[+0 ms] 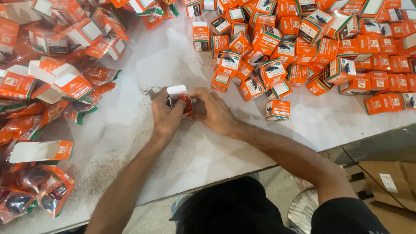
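Hands, left hand (166, 116) and right hand (215, 111), grip one small orange box (181, 97).

We see a small carton (180, 97) of thin printed card, its open flap white and matt, its side glossy orange, held between our left hand (167, 117) and right hand (216, 113). The finished cartons (303, 43) heaped to the right are the same smooth, lightly glossy card. To the left lie shiny, crinkled plastic pouches (47, 195) and flat unfolded card sleeves (41, 151) with matt white insides. The surface (130, 130) looks like matt white sheet, scuffed and dusted with dark specks. A brown corrugated cardboard box (385, 182) looks dull and rough.
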A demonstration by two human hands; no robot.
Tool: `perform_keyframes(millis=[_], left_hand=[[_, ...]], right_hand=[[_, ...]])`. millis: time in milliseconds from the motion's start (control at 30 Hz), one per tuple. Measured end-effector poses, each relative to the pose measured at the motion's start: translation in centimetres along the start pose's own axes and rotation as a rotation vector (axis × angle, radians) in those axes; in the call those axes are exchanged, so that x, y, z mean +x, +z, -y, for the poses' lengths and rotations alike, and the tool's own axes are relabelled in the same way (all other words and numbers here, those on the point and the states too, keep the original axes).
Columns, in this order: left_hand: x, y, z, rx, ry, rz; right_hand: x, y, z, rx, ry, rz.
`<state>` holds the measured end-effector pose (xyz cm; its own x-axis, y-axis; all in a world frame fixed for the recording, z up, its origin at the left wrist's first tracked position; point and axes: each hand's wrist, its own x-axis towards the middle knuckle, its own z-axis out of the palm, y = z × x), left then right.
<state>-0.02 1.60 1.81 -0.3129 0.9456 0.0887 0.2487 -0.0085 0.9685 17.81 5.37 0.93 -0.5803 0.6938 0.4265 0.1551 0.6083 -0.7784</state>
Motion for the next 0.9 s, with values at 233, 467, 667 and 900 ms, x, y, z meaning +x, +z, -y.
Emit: perform_keyframes(millis=[233, 467, 667, 900], left_hand=[[0.0, -2.0, 0.3, -0.188, 0.109, 0.251], [1.5, -3.3, 0.9, -0.313, -0.212, 0.292], [-0.2, -2.0, 0.2, 0.098, 0.555, 0.191], [-0.9, -4.1, -0.5, 0.325, 0.792, 0.325]], right_hand=[[0.1, -0.3, 0.9, -0.258, -0.189, 0.033], [0.1, -0.5, 0.6, -0.331, -0.260, 0.040], [-0.3, -0.1, 0.3, -0.242, -0.003, 0.040], [-0.3, 0.1, -0.5, -0.147, 0.064, 0.029]])
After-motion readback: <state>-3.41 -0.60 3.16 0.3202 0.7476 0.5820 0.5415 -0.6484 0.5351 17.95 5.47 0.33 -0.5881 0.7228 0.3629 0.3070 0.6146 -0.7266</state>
